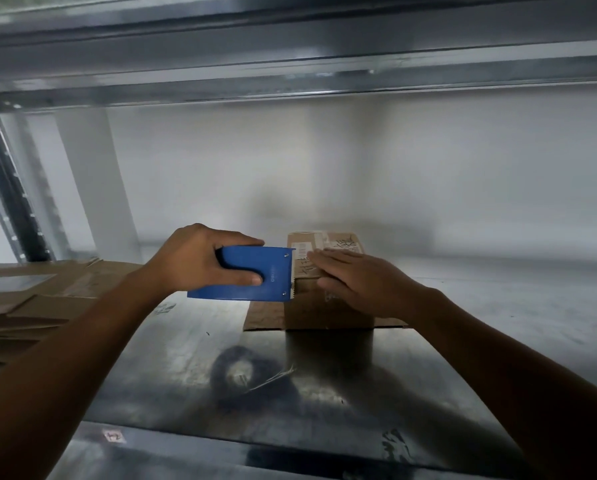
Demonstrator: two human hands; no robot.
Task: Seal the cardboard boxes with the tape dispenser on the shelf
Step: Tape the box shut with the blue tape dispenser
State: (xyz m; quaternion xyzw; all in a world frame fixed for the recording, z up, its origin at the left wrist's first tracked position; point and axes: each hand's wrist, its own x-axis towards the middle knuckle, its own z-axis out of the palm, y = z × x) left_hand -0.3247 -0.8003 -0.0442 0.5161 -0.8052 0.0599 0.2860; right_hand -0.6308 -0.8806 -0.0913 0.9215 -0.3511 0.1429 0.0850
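Note:
A small cardboard box stands on the metal shelf, on top of a flat piece of cardboard. Its top carries labels and handwriting. My left hand grips a blue tape dispenser, thumb on its side. The dispenser's toothed end touches the box's upper left edge. My right hand lies flat on the box top, fingers straight and pointing left towards the dispenser.
Flattened cardboard boxes are stacked at the left of the shelf. A grey upright post stands at the far left. Another shelf beam runs overhead. A white wall closes the back.

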